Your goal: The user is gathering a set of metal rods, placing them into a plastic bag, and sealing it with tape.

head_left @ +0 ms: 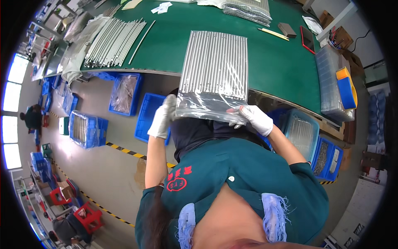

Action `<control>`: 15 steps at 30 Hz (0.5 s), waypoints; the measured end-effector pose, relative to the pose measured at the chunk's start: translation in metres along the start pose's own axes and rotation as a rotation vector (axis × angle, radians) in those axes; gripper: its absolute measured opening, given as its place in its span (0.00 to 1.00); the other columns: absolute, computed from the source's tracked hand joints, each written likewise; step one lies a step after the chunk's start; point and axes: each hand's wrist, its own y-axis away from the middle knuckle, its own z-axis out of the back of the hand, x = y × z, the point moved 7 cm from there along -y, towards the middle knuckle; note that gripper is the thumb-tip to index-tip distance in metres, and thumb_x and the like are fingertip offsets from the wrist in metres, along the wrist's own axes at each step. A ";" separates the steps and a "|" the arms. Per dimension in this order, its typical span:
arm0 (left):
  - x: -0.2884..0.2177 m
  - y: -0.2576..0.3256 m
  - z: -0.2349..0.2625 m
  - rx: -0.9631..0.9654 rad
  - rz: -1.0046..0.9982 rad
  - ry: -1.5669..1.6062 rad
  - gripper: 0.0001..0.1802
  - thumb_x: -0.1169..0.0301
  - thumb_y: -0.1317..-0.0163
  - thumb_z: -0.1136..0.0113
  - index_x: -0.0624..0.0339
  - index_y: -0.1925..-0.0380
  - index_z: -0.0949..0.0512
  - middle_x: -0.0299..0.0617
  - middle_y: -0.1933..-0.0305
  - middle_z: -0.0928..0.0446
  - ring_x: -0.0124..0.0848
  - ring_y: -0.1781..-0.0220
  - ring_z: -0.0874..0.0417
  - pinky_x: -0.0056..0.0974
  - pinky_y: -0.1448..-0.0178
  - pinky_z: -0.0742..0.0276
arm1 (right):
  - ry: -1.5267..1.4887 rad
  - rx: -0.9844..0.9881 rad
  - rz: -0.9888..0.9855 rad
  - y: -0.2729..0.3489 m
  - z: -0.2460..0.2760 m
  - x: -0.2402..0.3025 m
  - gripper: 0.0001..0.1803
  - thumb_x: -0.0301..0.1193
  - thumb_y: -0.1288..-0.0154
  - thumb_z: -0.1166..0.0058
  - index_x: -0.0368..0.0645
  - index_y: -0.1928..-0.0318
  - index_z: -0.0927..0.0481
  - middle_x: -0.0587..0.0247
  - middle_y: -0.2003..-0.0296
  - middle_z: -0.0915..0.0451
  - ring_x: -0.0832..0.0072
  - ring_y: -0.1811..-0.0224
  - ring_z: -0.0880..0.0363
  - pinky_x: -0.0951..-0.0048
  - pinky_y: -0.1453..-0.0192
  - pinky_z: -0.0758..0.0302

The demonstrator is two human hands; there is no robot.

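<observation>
A clear plastic bag (199, 106) holds a flat row of slim silver metal rods (215, 62). Its far part rests on the green table, while the near end hangs past the edge over my lap. My left hand (165, 117), in a white glove, is closed on the bag's near left corner. At the near right corner my right hand (256, 119), also gloved, pinches the bag's edge; a bare fingertip or two show. Loose metal rods (116, 43) lie side by side on the table to the left, one of them apart from the others.
Bagged rods (246, 12) lie at the table's far side. A yellow pen-like tool (273, 34), a brown block (286, 30) and a red-edged phone (307, 39) are to the right, with tape rolls (346, 88) on clear plastic bags. Blue crates (146, 116) stand on the floor.
</observation>
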 end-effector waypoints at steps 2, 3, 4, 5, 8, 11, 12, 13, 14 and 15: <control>-0.003 -0.004 -0.019 0.089 0.037 -0.110 0.19 0.57 0.34 0.46 0.63 0.57 0.21 0.37 0.59 0.20 0.23 0.61 0.22 0.30 0.57 0.26 | -0.061 -0.030 0.032 -0.001 -0.005 0.009 0.27 0.47 0.28 0.61 0.33 0.48 0.25 0.51 0.59 0.19 0.70 0.61 0.19 0.72 0.57 0.23; -0.002 -0.014 -0.029 0.234 -0.017 -0.021 0.18 0.58 0.34 0.46 0.64 0.58 0.21 0.36 0.60 0.20 0.22 0.60 0.22 0.30 0.57 0.27 | -0.125 -0.063 0.069 -0.001 -0.006 0.013 0.28 0.47 0.28 0.61 0.33 0.46 0.26 0.51 0.58 0.20 0.68 0.61 0.19 0.71 0.57 0.23; -0.009 -0.023 -0.033 0.199 -0.071 -0.025 0.18 0.59 0.34 0.46 0.65 0.57 0.21 0.36 0.61 0.20 0.21 0.60 0.22 0.29 0.56 0.28 | -0.227 -0.074 0.087 -0.003 0.000 0.010 0.29 0.47 0.28 0.61 0.31 0.45 0.28 0.53 0.55 0.21 0.66 0.60 0.19 0.70 0.56 0.23; -0.017 -0.025 -0.041 0.164 -0.123 -0.033 0.18 0.60 0.34 0.46 0.66 0.57 0.21 0.36 0.62 0.20 0.21 0.60 0.22 0.28 0.55 0.28 | -0.291 -0.132 0.110 -0.004 -0.001 0.011 0.29 0.47 0.28 0.62 0.31 0.46 0.28 0.54 0.55 0.20 0.66 0.60 0.19 0.70 0.56 0.23; -0.007 -0.026 -0.032 0.175 -0.169 -0.035 0.18 0.61 0.34 0.45 0.67 0.58 0.21 0.36 0.61 0.20 0.21 0.60 0.23 0.28 0.53 0.28 | -0.336 -0.229 0.141 0.000 -0.003 0.014 0.30 0.48 0.28 0.62 0.29 0.46 0.28 0.52 0.55 0.20 0.66 0.59 0.19 0.71 0.55 0.23; 0.001 -0.018 -0.037 0.354 -0.026 0.014 0.17 0.61 0.35 0.44 0.67 0.58 0.21 0.37 0.60 0.20 0.22 0.60 0.23 0.28 0.52 0.28 | -0.162 -0.075 0.039 0.006 -0.007 0.006 0.29 0.47 0.28 0.62 0.29 0.48 0.26 0.50 0.55 0.21 0.68 0.57 0.20 0.70 0.53 0.23; 0.001 -0.023 -0.040 0.296 -0.090 -0.041 0.18 0.61 0.35 0.44 0.67 0.58 0.21 0.37 0.60 0.20 0.22 0.59 0.23 0.28 0.52 0.28 | -0.150 -0.094 0.071 0.006 -0.006 0.010 0.29 0.47 0.28 0.61 0.29 0.48 0.26 0.49 0.55 0.21 0.66 0.57 0.20 0.69 0.53 0.23; 0.000 -0.026 -0.040 0.235 -0.156 -0.093 0.18 0.61 0.35 0.44 0.67 0.58 0.21 0.38 0.59 0.20 0.22 0.59 0.23 0.28 0.52 0.28 | -0.135 -0.111 0.102 0.006 -0.007 0.015 0.29 0.47 0.28 0.61 0.29 0.48 0.26 0.48 0.55 0.21 0.64 0.57 0.20 0.67 0.53 0.23; -0.004 -0.030 -0.042 0.221 -0.208 -0.098 0.18 0.61 0.34 0.45 0.68 0.58 0.21 0.39 0.57 0.20 0.23 0.56 0.23 0.29 0.50 0.28 | -0.162 -0.200 0.185 0.005 -0.003 0.024 0.29 0.46 0.28 0.61 0.29 0.47 0.26 0.50 0.53 0.22 0.65 0.56 0.20 0.67 0.50 0.25; -0.006 -0.030 -0.042 0.181 -0.263 -0.130 0.19 0.61 0.34 0.46 0.68 0.57 0.21 0.39 0.57 0.20 0.23 0.56 0.23 0.29 0.49 0.29 | -0.178 -0.246 0.212 0.004 -0.005 0.031 0.28 0.46 0.28 0.61 0.30 0.46 0.27 0.52 0.51 0.22 0.67 0.55 0.21 0.68 0.47 0.27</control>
